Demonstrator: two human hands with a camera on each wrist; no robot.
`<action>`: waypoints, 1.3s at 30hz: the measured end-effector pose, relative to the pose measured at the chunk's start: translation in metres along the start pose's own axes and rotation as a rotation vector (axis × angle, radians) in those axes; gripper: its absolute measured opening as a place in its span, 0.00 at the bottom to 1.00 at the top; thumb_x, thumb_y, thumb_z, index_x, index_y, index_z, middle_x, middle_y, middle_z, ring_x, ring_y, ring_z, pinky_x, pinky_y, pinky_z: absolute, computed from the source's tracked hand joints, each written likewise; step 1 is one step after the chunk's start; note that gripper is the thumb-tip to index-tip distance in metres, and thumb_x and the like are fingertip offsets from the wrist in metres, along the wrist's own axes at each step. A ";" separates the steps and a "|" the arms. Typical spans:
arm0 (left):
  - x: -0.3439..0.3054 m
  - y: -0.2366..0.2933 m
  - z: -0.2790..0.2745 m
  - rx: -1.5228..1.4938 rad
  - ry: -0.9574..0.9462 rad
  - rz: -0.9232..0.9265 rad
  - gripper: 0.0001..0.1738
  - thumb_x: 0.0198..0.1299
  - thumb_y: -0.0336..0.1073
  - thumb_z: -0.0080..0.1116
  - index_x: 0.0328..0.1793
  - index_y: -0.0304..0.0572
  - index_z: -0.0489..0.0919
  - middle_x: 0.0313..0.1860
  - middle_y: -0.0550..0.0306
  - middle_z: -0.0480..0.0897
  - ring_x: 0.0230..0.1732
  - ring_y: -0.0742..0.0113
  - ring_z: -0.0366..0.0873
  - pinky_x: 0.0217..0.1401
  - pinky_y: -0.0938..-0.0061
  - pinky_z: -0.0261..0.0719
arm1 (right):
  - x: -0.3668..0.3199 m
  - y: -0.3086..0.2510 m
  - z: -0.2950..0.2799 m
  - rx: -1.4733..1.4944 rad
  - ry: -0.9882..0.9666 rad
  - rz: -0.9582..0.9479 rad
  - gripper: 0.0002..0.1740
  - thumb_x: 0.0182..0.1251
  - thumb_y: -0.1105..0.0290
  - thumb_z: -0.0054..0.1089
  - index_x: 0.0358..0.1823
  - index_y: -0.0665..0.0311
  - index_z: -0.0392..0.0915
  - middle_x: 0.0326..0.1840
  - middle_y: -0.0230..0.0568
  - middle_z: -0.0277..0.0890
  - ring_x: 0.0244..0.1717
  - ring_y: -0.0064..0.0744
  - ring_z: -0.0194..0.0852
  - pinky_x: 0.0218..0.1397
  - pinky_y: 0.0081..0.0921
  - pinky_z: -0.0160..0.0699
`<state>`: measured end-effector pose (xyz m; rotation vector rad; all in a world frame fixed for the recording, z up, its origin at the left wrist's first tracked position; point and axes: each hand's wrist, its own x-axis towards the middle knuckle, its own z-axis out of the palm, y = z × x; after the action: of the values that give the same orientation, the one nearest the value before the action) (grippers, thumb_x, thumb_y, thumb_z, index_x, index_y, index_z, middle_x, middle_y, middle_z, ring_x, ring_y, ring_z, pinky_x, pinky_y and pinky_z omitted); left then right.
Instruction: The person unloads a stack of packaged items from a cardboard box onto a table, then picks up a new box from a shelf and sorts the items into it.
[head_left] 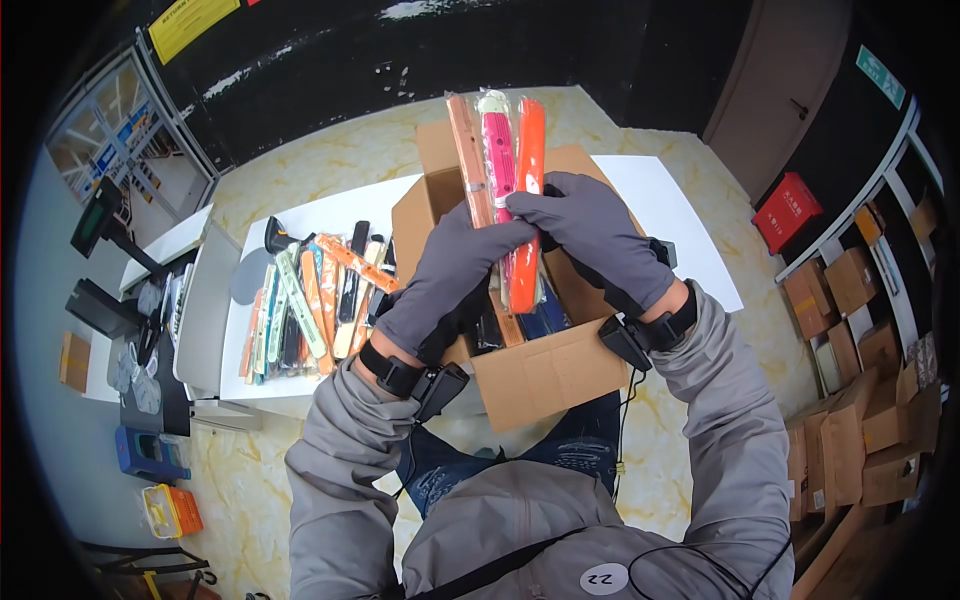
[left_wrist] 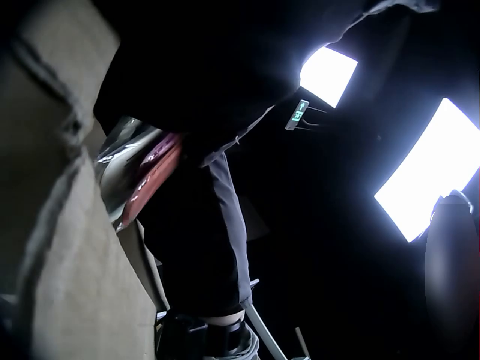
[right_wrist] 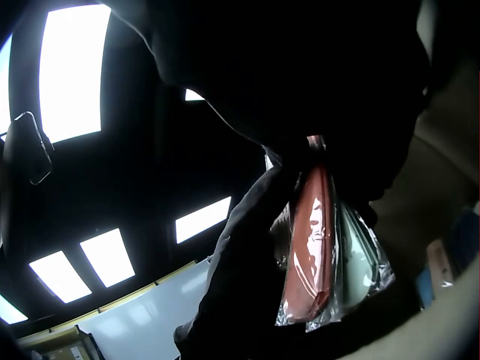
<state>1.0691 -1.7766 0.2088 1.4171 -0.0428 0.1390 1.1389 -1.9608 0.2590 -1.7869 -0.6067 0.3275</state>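
Observation:
Both hands wear grey gloves and meet over an open cardboard box (head_left: 535,375). My left hand (head_left: 450,270) grips a small bunch of slim, plastic-wrapped pieces that look like folding fans, from the left, its thumb lying across the front. My right hand (head_left: 590,230) holds the same bunch from the right, thumb against the orange fan (head_left: 530,145). Beside that stand a pink fan (head_left: 497,140) and a tan fan (head_left: 466,135). A pale green wrapped end (right_wrist: 358,259) shows in the right wrist view. The gloves hide the bunch's middle and most fingers.
More wrapped fans lie in the box, including a dark blue piece (head_left: 543,315). A loose pile of wrapped fans (head_left: 310,300) covers the white table (head_left: 690,240) left of the box. The box's flaps stand outward. Cardboard cartons (head_left: 850,440) are stacked at the right.

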 end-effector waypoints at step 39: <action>-0.003 0.008 0.007 -0.268 0.102 -0.041 0.31 0.71 0.42 0.79 0.71 0.29 0.82 0.56 0.51 0.90 0.50 0.67 0.91 0.52 0.72 0.91 | -0.016 -0.020 -0.002 0.003 0.053 0.083 0.27 0.82 0.51 0.70 0.60 0.73 0.88 0.45 0.38 0.87 0.45 0.23 0.82 0.52 0.23 0.83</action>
<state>1.0653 -1.7827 0.2171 1.1413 0.0501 0.1652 1.1220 -1.9667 0.2772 -1.8158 -0.4959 0.3363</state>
